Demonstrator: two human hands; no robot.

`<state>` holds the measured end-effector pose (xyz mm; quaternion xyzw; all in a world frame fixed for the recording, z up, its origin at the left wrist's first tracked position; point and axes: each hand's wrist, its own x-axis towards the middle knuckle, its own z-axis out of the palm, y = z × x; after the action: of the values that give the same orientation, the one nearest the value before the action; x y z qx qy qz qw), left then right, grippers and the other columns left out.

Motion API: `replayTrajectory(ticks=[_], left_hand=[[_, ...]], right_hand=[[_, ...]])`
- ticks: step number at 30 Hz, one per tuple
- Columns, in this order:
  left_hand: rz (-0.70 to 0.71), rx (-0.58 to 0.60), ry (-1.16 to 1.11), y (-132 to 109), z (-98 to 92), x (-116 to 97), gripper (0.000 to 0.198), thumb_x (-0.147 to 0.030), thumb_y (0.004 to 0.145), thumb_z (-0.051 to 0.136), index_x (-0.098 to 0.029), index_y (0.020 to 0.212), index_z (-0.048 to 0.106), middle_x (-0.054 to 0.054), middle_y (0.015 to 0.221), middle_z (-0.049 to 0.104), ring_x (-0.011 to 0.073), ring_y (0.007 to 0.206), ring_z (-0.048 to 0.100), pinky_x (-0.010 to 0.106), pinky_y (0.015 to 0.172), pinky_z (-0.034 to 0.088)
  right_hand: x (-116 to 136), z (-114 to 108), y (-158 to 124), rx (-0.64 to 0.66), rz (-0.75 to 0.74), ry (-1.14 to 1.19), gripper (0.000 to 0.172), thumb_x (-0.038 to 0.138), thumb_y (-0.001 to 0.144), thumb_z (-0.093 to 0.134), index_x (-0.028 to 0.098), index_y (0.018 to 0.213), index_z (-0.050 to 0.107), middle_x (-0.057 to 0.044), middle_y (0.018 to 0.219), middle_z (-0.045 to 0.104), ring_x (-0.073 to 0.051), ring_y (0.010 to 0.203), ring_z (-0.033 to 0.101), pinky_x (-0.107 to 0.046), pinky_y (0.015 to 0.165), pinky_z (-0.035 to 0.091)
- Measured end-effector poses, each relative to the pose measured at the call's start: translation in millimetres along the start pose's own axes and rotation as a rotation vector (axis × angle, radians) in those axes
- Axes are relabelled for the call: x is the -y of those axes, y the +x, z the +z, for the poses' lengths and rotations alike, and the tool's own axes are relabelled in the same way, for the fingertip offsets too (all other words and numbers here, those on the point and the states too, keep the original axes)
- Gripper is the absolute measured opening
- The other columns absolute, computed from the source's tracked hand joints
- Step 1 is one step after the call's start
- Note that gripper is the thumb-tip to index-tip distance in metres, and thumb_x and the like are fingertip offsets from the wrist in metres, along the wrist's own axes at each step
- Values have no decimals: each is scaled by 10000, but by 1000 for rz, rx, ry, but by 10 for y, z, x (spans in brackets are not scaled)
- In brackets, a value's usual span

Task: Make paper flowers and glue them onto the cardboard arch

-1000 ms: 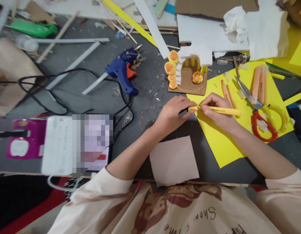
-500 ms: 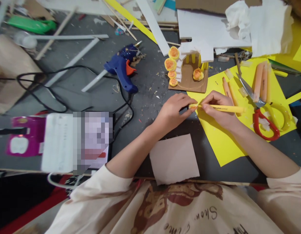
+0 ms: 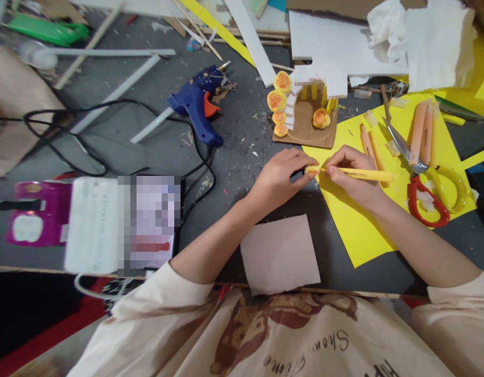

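Between the thumb and fingers of my left hand (image 3: 283, 175) is a small round yellow-and-orange piece (image 3: 312, 170), partly covered by the fingertips. My right hand (image 3: 353, 175) grips a yellow acrylic marker (image 3: 369, 175) like a pen, its tip pointing left at the piece. Whether the tip touches it, I cannot tell. Just beyond both hands stands a cardboard model (image 3: 304, 137) with white steps and a yellow fence, and several similar yellow-orange rounds on it. Yellow paper (image 3: 355, 241) lies under my right hand.
Red-and-yellow-handled scissors (image 3: 428, 201) and orange markers (image 3: 420, 133) lie on the yellow paper. A blue glue gun (image 3: 198, 104) with a black cord rests at left. A greyish cloth square (image 3: 281, 255) lies near the table edge, with a white box (image 3: 93, 225) and a phone (image 3: 159, 220) further left.
The camera view has shifted slightly. Both hands keep nearly the same pose, with the marker still at the small yellow-orange piece.
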<state>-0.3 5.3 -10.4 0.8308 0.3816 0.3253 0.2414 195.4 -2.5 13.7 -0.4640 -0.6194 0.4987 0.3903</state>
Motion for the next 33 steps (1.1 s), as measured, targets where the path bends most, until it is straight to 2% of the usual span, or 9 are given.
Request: replayTrajectory(ticks=[6,13,23,25,27,29,31,33], left_hand=[[-33,38,29,1,4,11,257,-376,973,521,-183,1005,688,53,963,724,169,912,649,291,822,483],[-16,21,20,7,-9,-14,252,-363,974,529,-168,993,688,47,954,731,158,905,655,265,818,481],[-52,39,5,3,-12,-10,251,-371,973,522,-175,1001,677,53,978,732,169,930,657,289,854,492],[-50,16,-12,7,-12,-17,216,-343,960,545,-171,987,672,47,968,733,163,923,660,281,853,496],[-72,-3,-34,10,-12,-29,186,-323,947,566,-168,972,666,38,947,729,148,881,658,260,825,500],[-118,-13,-56,11,-12,-42,172,-316,937,581,-166,968,660,27,917,722,126,813,647,236,781,501],[-152,-22,-76,10,-16,-51,175,-318,931,591,-168,986,663,22,915,720,114,784,641,221,756,499],[-149,-30,-91,7,-24,-54,185,-318,929,598,-176,1018,673,26,952,727,118,820,650,222,772,500]], right_hand=[[-7,-10,-2,8,-14,-7,247,374,800,714,195,701,576,19,660,580,-100,593,494,-254,549,354],[-2,-8,-8,2,-25,-9,219,338,816,700,197,704,574,19,664,570,-104,597,490,-260,557,347],[3,-2,-1,-23,-40,-36,193,234,782,698,193,657,557,39,622,557,-87,562,485,-241,534,352],[4,4,-5,-62,-50,-25,205,248,790,705,194,656,560,41,629,557,-83,559,495,-234,533,368],[-1,13,-11,-98,-38,19,168,311,850,663,201,736,608,30,673,605,-88,568,540,-235,544,404],[-13,23,-15,-113,-21,41,203,384,915,588,210,826,645,17,709,648,-98,573,580,-244,553,434],[-30,26,-14,-93,-48,-22,228,408,934,560,218,856,661,9,737,669,-113,617,612,-255,591,460],[-48,22,-8,-44,-125,-134,183,387,909,606,223,852,663,7,778,680,-132,698,632,-266,653,479]])
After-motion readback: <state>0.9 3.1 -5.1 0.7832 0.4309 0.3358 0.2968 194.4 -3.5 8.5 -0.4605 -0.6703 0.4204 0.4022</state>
